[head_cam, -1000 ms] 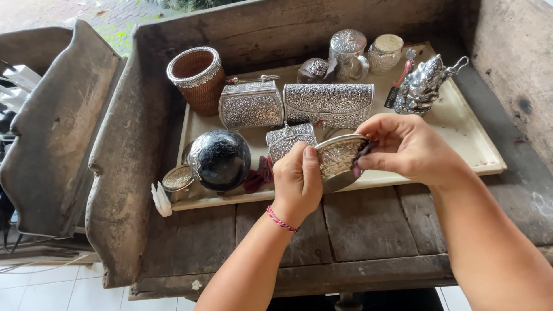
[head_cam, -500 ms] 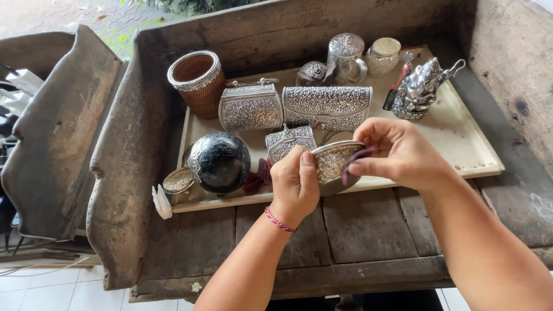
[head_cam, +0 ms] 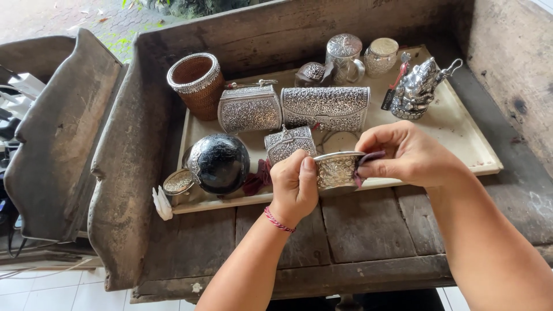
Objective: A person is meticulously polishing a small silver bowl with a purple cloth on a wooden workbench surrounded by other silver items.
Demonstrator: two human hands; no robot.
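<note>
My left hand [head_cam: 294, 185] grips a small embossed silver bowl [head_cam: 336, 170] by its left side, thumb up against the rim. My right hand [head_cam: 406, 154] pinches a dark purple cloth [head_cam: 367, 162] against the bowl's right edge. Both hands hover over the front edge of a cream tray [head_cam: 461, 135] on an old wooden table. Right behind the bowl sits a small silver purse-shaped box [head_cam: 289, 142].
The tray also holds two larger silver clutch boxes [head_cam: 249, 108] [head_cam: 326, 107], a black sphere [head_cam: 218, 163], a woven cup with silver rim [head_cam: 196, 84], a lidded silver mug [head_cam: 344, 57], a round jar [head_cam: 381, 56] and a silver figurine [head_cam: 417, 88]. Thick wooden walls enclose the table.
The bowl has been turned from tilted, inside showing, to side-on. Both hands have shifted slightly lower and nearer, with the cloth now at the bowl's right edge.
</note>
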